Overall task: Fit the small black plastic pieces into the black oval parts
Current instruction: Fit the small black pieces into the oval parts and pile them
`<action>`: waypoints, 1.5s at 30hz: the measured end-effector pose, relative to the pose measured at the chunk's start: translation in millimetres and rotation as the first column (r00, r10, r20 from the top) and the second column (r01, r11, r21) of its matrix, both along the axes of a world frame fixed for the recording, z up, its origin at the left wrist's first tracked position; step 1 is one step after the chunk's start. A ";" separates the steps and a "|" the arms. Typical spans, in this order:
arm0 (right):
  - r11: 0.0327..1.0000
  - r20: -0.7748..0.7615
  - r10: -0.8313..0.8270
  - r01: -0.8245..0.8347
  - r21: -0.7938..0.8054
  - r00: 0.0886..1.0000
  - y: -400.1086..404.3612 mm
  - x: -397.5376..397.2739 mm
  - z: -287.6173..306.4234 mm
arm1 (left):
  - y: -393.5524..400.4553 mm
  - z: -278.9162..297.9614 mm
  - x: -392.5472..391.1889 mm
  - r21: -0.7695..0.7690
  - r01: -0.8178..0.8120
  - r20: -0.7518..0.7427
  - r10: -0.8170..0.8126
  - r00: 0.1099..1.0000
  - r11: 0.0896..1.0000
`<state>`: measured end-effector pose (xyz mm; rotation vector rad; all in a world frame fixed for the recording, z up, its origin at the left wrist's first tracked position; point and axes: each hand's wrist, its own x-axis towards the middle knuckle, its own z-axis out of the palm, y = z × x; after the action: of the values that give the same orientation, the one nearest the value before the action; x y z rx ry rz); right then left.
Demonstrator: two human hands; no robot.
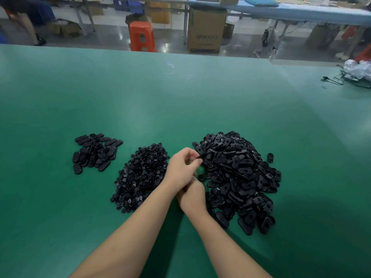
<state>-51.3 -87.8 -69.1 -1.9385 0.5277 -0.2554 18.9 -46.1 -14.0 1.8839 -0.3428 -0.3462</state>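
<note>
Green counter point(180, 101). Far left: small pile of oval parts point(96, 152), mostly lying flat. Next right, a heap of small black pieces point(140, 177), tiny round bits, loosely spread. Centre: left hand point(181, 167) reaches across toward the right, fingers curled, tips pinching a black part point(201, 156) at the edge of the big pile; which kind of part it is, too small to tell. Right hand point(192, 194) sits just below and partly under the left hand, fingers hidden, so grip cannot be told. Right of the hands: large heap of oval parts point(239, 181), many showing a hole or recess. One lone oval part point(270, 157) lies just off that heap's right edge. Far right corner of counter: white plastic bag point(358, 70) and black cable point(339, 80). Behind the counter: orange stool point(142, 36), cardboard box point(206, 29).
</note>
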 end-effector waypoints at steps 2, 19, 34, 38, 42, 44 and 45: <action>0.999 0.037 0.002 0.000 -0.052 0.999 -2.6 1.3 -0.7 | 15.7 1.7 3.4 -0.114 -0.126 -0.022 0.125 0.992 0.985; 0.987 0.084 -0.137 0.128 0.100 0.987 -6.2 -0.5 3.0 | 65.0 -23.1 -26.5 0.324 -0.106 0.135 0.065 0.989 0.940; 0.985 0.069 -0.104 0.093 0.148 0.992 -4.4 2.9 -1.4 | 106.7 -28.0 5.9 0.723 -0.319 0.342 0.083 0.936 0.612; 0.985 0.064 -0.111 0.101 0.142 0.992 -4.5 3.3 -2.5 | 105.7 -27.1 7.3 0.696 -0.340 0.364 0.097 0.926 0.632; 0.986 0.059 -0.103 0.094 0.141 0.993 -4.6 2.8 -2.7 | 105.9 -27.1 9.9 0.688 -0.338 0.376 0.082 0.923 0.642; 0.986 0.057 -0.100 0.091 0.136 0.993 -5.0 2.6 -3.0 | 106.4 -27.5 11.6 0.696 -0.325 0.382 0.052 0.923 0.640; 0.987 0.058 -0.099 0.090 0.136 0.993 -5.1 2.5 -3.3 | 106.9 -27.4 12.2 0.702 -0.322 0.386 0.041 0.922 0.635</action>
<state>-48.8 -92.9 -72.4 -1.7723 0.5804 -0.3336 31.1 60.8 -41.4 2.8139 -0.2347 0.0060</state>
